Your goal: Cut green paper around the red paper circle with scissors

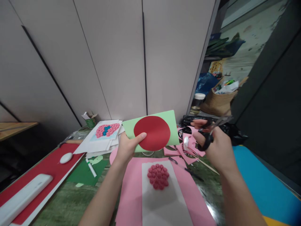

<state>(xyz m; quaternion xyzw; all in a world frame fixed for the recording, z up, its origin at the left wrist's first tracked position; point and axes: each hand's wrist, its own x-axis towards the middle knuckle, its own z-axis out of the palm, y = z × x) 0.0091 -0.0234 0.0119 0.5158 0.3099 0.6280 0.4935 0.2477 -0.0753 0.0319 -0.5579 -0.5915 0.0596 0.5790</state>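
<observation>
My left hand (129, 142) pinches a light green sheet of paper (173, 125) together with a red paper circle (154, 131), the thumb lying over the circle's left side. In my right hand (218, 144) is a pair of black-handled scissors (208, 141), blades pointing up and to the right, slightly blurred. Below both hands, a white sheet (162, 207) with a cluster of dark pink round pieces (158, 176) lies on a large pink sheet (130, 188). Pink paper offcuts (188, 153) are heaped between the hands.
At left are stacked white sheets with a pink-and-blue dotted picture (107, 129), a green sheet (81, 171), a white marker (91, 168) and a long white device (25, 197) on red board. A black pen (185, 169) and blue board (263, 179) lie right. Cabinet doors (117, 56) stand behind.
</observation>
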